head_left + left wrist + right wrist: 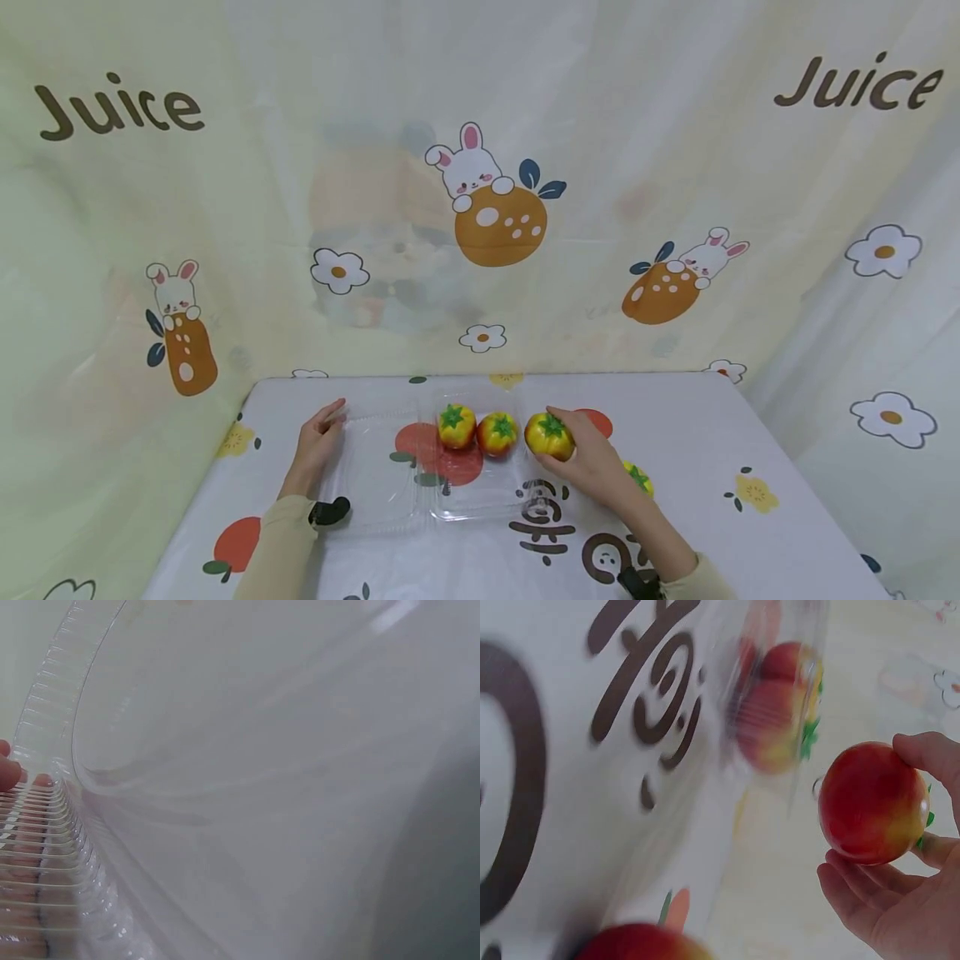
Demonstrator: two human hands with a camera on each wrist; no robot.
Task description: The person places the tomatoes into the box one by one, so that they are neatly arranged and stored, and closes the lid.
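A clear plastic clamshell container [480, 510] lies unfolded on the table. Its right half holds two red-and-yellow fruits with green star-shaped leaf tops, a left fruit [456, 427] and a right fruit [497, 434]. My left hand [315, 446] pinches the outer rim of the left half [375, 487]; in the left wrist view, fingers [22, 900] show through its ribbed wall. Just right of the container, my right hand [592, 471] grips a third such fruit [871, 802] between thumb and fingers. Its glossy red underside faces the right wrist camera.
Another fruit [637, 477] sits on the table, partly hidden behind my right forearm. The table has a white printed cloth [675, 433] with fruit and flower pictures. A printed curtain [600, 125] hangs behind the table and along both sides.
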